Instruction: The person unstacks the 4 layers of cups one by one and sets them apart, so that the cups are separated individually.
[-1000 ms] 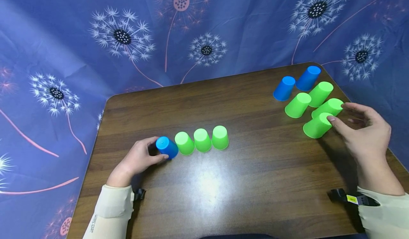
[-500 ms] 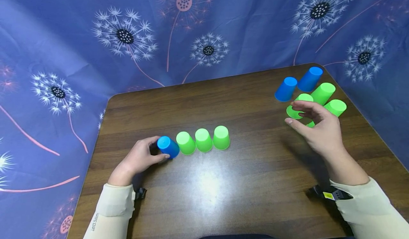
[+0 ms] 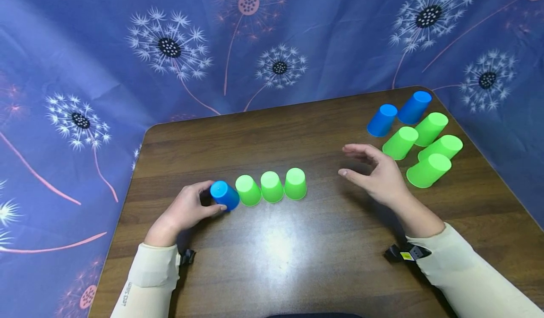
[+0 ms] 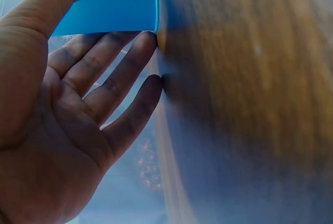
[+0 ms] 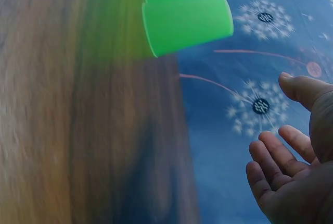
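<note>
My left hand [image 3: 184, 211] holds a blue cup [image 3: 225, 196] between thumb and fingers at the left end of a row. The cup stands upside down on the table, and the left wrist view shows the thumb across its side [image 4: 112, 5]. Three green cups continue that row to the right: a near one [image 3: 248, 191], a middle one [image 3: 272, 188] and an end one [image 3: 295, 184]. Over the table right of the row is my right hand [image 3: 378, 176], fingers and thumb spread apart, with nothing in it.
At the table's right side stand several upside-down cups: two blue ones at the back, a left [image 3: 381, 121] and a right [image 3: 414, 107], and green ones in front, including the nearest green cup [image 3: 428, 171]. A blue dandelion-print cloth [image 3: 331, 39] hangs behind the brown wooden table [image 3: 323, 261].
My right hand has moved left, away from the green cups at the right side, toward the middle of the table. My left hand stays on the blue cup.
</note>
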`<state>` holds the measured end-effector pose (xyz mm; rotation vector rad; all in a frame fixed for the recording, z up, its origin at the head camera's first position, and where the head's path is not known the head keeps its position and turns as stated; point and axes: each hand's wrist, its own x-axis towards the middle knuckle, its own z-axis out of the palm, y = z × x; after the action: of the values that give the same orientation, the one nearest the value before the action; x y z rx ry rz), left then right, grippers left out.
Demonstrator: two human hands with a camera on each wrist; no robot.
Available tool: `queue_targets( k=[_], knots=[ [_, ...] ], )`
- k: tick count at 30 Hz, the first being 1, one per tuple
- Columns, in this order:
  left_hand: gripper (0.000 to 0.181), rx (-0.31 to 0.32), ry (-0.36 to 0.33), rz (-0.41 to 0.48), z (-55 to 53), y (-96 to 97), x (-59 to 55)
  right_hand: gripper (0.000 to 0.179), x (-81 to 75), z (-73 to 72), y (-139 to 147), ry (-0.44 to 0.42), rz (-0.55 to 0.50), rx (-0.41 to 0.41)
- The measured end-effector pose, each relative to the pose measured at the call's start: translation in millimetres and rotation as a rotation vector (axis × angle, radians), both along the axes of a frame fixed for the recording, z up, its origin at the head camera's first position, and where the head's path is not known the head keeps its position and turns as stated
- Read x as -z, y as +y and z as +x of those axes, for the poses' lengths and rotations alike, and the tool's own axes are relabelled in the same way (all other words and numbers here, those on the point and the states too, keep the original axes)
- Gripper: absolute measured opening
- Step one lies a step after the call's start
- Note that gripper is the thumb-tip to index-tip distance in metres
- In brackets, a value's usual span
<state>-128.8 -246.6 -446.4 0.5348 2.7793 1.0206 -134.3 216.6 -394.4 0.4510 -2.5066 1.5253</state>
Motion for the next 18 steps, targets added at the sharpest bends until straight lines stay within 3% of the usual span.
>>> queue_targets(
  k=[11, 18],
  knots=[
    [0.053, 0.004, -0.004, 0.009, 0.4, -0.6, -2.0, 0.058, 8.6, -2.9, -32.1, -0.047, 0.002, -0.146],
    [0.055, -0.004, -0.019, -0.001, 0.1, 0.2, -2.4, 0.061, 40.7, -13.6, -45.1, -0.104, 0.016, -0.202]
  ],
)
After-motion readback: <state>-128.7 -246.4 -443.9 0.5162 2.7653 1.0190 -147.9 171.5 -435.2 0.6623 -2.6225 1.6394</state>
